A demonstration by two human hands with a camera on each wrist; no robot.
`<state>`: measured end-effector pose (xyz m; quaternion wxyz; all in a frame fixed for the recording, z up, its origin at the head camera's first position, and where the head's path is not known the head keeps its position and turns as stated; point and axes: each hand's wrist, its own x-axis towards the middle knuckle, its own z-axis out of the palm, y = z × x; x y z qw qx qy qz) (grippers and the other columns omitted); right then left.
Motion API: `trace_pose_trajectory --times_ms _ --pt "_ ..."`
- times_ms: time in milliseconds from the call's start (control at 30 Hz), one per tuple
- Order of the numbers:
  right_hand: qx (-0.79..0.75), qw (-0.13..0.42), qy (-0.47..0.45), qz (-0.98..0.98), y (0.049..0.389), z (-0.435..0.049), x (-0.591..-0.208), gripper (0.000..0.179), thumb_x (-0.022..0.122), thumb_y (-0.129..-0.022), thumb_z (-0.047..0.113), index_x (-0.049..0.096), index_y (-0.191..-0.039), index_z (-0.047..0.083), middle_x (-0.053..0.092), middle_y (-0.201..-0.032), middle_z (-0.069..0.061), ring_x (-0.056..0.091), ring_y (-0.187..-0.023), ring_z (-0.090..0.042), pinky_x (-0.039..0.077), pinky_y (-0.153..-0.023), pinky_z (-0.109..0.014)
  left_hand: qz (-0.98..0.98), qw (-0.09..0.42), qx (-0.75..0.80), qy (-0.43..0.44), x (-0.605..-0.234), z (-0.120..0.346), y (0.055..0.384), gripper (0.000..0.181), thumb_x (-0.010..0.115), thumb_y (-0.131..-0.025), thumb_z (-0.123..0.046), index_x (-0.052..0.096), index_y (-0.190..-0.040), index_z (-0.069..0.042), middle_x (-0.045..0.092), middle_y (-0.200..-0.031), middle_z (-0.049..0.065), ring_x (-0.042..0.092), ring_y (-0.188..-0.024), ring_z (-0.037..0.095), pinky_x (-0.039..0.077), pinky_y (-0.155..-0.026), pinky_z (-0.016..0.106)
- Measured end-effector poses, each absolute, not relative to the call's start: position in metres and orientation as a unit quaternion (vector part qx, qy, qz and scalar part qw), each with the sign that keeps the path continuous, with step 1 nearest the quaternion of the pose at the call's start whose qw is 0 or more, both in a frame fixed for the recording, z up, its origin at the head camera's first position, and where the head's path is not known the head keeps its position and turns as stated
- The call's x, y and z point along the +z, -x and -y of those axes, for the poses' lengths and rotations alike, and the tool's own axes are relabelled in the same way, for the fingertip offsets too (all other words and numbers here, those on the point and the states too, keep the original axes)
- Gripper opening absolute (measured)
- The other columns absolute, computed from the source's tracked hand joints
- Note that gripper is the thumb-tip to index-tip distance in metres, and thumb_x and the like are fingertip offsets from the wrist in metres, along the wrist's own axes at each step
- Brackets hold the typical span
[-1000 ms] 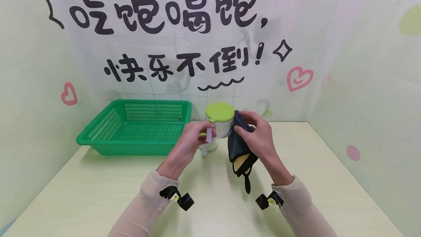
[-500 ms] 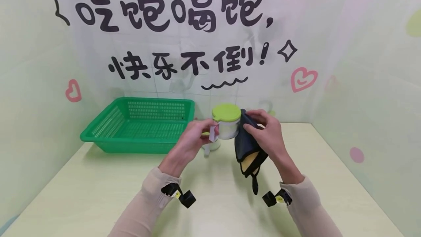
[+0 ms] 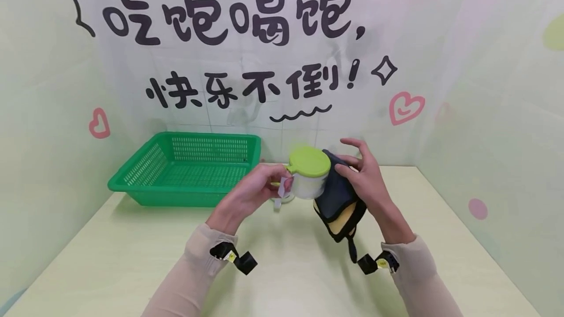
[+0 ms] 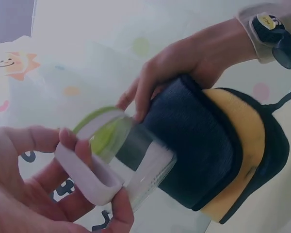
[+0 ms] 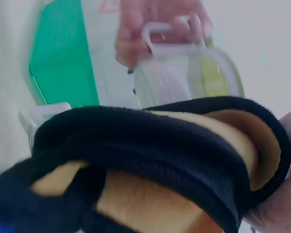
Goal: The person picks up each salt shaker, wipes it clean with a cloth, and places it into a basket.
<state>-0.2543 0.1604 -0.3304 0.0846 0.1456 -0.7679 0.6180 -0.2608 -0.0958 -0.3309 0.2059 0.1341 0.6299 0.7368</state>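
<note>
My left hand (image 3: 253, 187) holds a clear jar (image 3: 307, 187) by its white side handle (image 4: 89, 177). A green lid (image 3: 310, 161) covers the jar, which is tilted in the air. My right hand (image 3: 369, 177) pinches a navy cloth pouch (image 3: 337, 197) with black edging, tan lining (image 5: 140, 201) and a hanging loop (image 3: 352, 249). Its thumb lies on the near side while the index finger sticks up off the fabric. Jar and pouch overlap side by side; in the left wrist view the navy fabric shows right behind the clear wall.
A green plastic basket (image 3: 182, 198) stands at the back left of the pale table (image 3: 282, 278). Another jar with a white handle (image 3: 277, 204) stands behind my left hand, mostly hidden. A printed curtain (image 3: 246, 53) closes off the back and sides.
The jar has come lower and to the right, now tipped towards the head camera. The pouch has swung to the right and slants more. My right index finger has lifted off it.
</note>
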Motion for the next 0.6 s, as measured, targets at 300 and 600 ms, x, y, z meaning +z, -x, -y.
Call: trace_pose_trajectory --times_ms 300,600 --pt "0.651 -0.006 -0.254 0.716 0.265 -0.178 -0.334 0.054 0.047 -0.100 0.012 0.021 -0.147 0.018 0.071 -0.106 0.005 0.068 -0.102 -0.010 0.052 -0.086 -0.023 -0.570 0.319 0.729 -0.207 -0.335 0.098 0.262 0.017 0.055 -0.085 -0.015 0.052 -0.071 -0.006 0.049 -0.072 0.003 0.047 -0.074 0.020 0.045 -0.074 0.033" --pt "0.672 -0.142 -0.331 0.647 0.264 -0.169 -0.340 0.041 0.045 -0.099 0.007 0.031 -0.138 0.010 0.071 -0.108 -0.009 0.071 -0.097 -0.021 0.056 -0.081 -0.032 -0.524 0.416 0.692 -0.272 -0.344 0.085 0.259 0.020 0.049 -0.089 -0.016 0.042 -0.072 -0.008 0.042 -0.072 0.000 0.045 -0.073 0.017 0.045 -0.078 0.035"
